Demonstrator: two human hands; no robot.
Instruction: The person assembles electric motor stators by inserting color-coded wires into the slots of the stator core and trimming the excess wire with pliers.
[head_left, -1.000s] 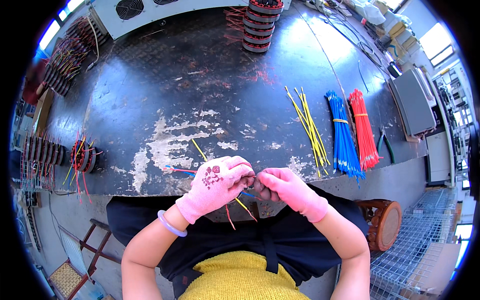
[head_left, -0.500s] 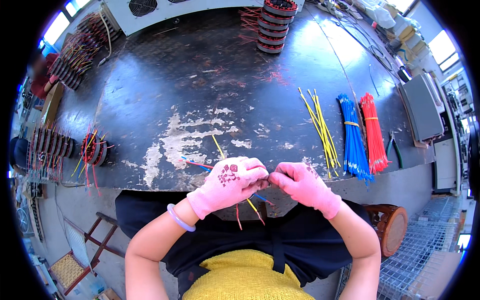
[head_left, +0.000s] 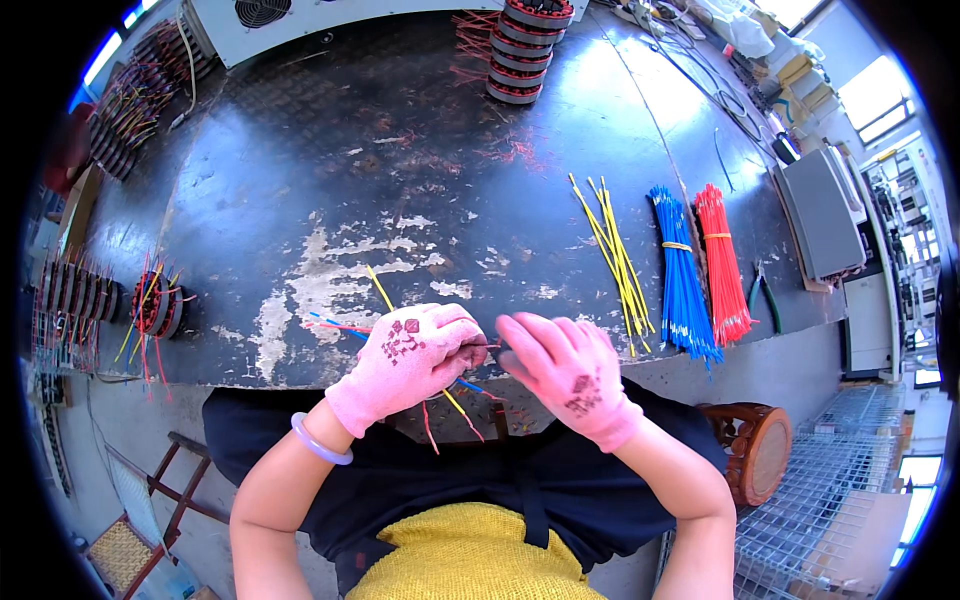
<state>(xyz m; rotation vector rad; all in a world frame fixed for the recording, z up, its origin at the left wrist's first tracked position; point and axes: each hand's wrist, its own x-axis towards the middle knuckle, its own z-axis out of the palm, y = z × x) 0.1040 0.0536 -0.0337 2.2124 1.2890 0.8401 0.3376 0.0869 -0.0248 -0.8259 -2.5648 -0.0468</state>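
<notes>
My left hand [head_left: 408, 352], in a pink printed glove, is closed around a few coloured wires at the table's near edge. A yellow wire [head_left: 380, 288] pokes out beyond the hand, with red and blue wire ends [head_left: 335, 324] to its left. Below the palm hang yellow, blue and reddish ends [head_left: 458, 405]; whatever joins them is hidden under the glove. Just right of the left fingertips is my right hand [head_left: 575, 378], also gloved in pink. Its fingers are stretched out and slightly blurred, with nothing visible in them.
To the right lie loose yellow wires [head_left: 618, 265], a banded blue wire bundle [head_left: 684, 285], a red one [head_left: 722, 270] and pliers [head_left: 765, 297]. Wound stators [head_left: 160, 305] stand at the left, and a stack of them [head_left: 522, 55] at the back. A carved wooden stool [head_left: 750, 452] is beside my right knee.
My right hand has come away from the left fingertips, its pinch loosened and its fingers extended. The left hand keeps its hold on the wires. The whole view has shifted slightly.
</notes>
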